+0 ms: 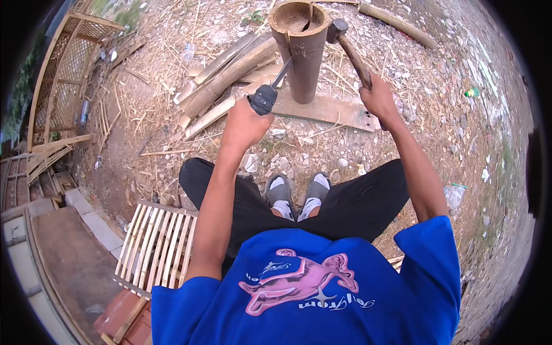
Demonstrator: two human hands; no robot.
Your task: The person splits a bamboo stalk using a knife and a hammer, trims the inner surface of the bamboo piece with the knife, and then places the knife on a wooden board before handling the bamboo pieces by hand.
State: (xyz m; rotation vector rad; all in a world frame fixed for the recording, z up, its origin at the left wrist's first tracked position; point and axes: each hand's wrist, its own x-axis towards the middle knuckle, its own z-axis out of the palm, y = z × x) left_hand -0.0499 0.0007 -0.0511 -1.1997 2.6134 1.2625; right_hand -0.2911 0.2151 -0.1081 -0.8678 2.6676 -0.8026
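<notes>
A thick bamboo tube [305,72] stands upright on a wooden plank [339,114]. A dark split shows at its top rim. My left hand [244,125] is closed around the black-wrapped handle of a knife [263,99], whose blade reaches up to the near left side of the tube. How deep the blade sits there I cannot tell. My right hand [379,103] grips the wooden handle of a hammer [355,57]. The dark hammer head is close by the tube's right rim; whether they touch is unclear.
Split bamboo pieces [230,75] lie in a pile left of the tube. A bamboo pole [398,26] rests at the upper right. A slatted rack [155,247] is at the lower left, and a lattice panel [60,75] stands further off. Stones and litter cover the ground.
</notes>
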